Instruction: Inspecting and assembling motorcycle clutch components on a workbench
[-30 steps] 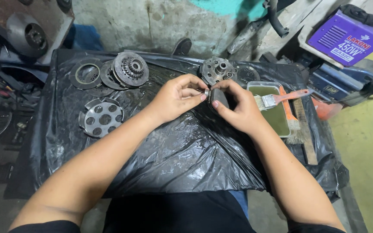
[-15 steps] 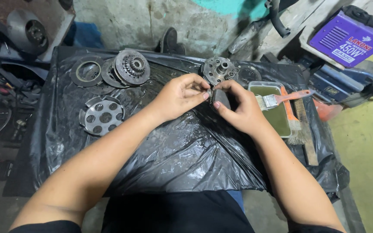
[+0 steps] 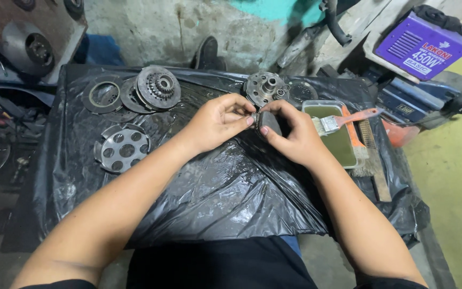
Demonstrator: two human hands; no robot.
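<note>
Pinching a small dark metal part [image 3: 268, 122] between both hands, left hand [image 3: 217, 122] and right hand [image 3: 294, 138] grips clamped on it, over the black plastic sheet [image 3: 215, 187] beside a paintbrush [image 3: 343, 120].

Sheet [image 3: 215, 192]: glossy black plastic. Held part [image 3: 268, 122]: dark grey, possibly greased. Perforated disc [image 3: 120, 150]: dull silver, round-hole pattern. Tray [image 3: 343, 144]: olive liquid. Brush [image 3: 348, 119]: orange handle, pale bristles. Box [image 3: 421, 45]: purple, white panel. Wall [image 3: 279, 10]: teal patch.
</note>
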